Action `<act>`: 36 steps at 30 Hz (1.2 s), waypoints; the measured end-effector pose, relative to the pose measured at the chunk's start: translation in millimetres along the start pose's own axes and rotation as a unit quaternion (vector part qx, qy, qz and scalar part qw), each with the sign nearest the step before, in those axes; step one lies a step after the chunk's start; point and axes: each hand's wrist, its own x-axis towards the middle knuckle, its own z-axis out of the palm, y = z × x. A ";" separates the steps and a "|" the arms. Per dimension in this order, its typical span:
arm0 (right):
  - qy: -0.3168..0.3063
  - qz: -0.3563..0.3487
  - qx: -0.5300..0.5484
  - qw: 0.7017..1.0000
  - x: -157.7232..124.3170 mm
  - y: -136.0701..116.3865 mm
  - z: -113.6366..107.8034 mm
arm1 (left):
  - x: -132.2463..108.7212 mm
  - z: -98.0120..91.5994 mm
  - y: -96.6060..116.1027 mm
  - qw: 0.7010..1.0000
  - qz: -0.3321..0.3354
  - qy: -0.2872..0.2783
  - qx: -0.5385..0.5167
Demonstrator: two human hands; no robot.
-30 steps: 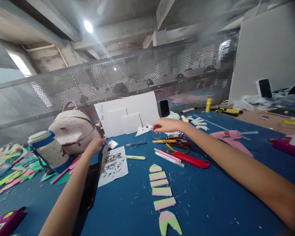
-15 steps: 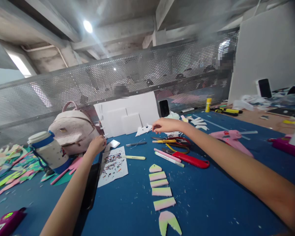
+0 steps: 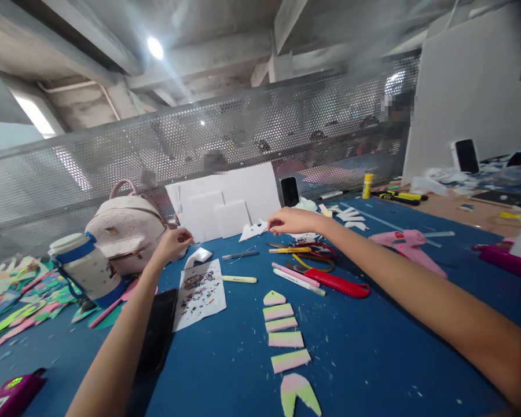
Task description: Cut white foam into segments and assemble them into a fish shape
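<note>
My left hand (image 3: 172, 245) is raised beside the pink backpack (image 3: 132, 229), its fingers curled together. Anything between them is too small to make out. Level with it, my right hand (image 3: 294, 221) hangs over scraps near the scissors (image 3: 325, 249), fingers bent down and closed; their tips hide whatever they may hold. Below the left hand lies a white sheet (image 3: 219, 298) scattered with small colourful bits. Down the middle of the blue table run several pink-and-green foam strips (image 3: 285, 339), with a pointed piece (image 3: 274, 298) at the far end and a forked tail piece (image 3: 296, 391) nearest me.
A red box cutter (image 3: 338, 282), markers (image 3: 297, 277) and a pink glue gun (image 3: 408, 246) lie to the right. White boards (image 3: 260, 191) lean at the back. At left stand a bottle (image 3: 87, 269) and foam scraps (image 3: 17, 307); a black phone (image 3: 158, 330) lies under my left forearm.
My left hand has moved slightly right and up, away from the backpack, and shows more of the phone below it. My right hand has hardly moved.
</note>
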 end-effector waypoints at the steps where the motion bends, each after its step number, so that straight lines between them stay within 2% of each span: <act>1: 0.010 -0.005 0.003 1.000 0.3 -0.5 0.4 | 0.4 -0.7 6.0 1.000 0.012 -0.004 -0.019; 6: 0.084 -0.052 0.046 0.994 2.7 -7.2 4.1 | 1.6 -1.3 42.5 0.992 0.076 -0.022 -0.097; 12: 0.171 -0.115 0.118 0.971 6.5 -28.9 12.4 | 1.1 5.4 89.1 0.977 0.139 -0.055 -0.151; 16: 0.178 -0.126 0.136 0.966 6.6 -43.2 18.7 | -2.4 10.0 112.4 0.969 0.170 -0.078 -0.165; 20: 0.158 -0.102 0.120 0.975 4.3 -49.6 23.5 | -8.2 13.1 129.2 0.961 0.187 -0.095 -0.183; 27: 0.118 -0.085 0.102 0.984 5.7 -46.8 25.5 | -9.4 20.8 138.2 0.944 0.181 -0.117 -0.251; 32: 0.131 -0.091 0.113 0.981 8.2 -44.6 24.5 | -2.8 18.0 129.1 0.934 0.158 -0.098 -0.306; 36: 0.144 -0.095 0.124 0.977 8.7 -43.3 23.1 | -1.4 11.2 123.8 0.939 0.133 -0.068 -0.311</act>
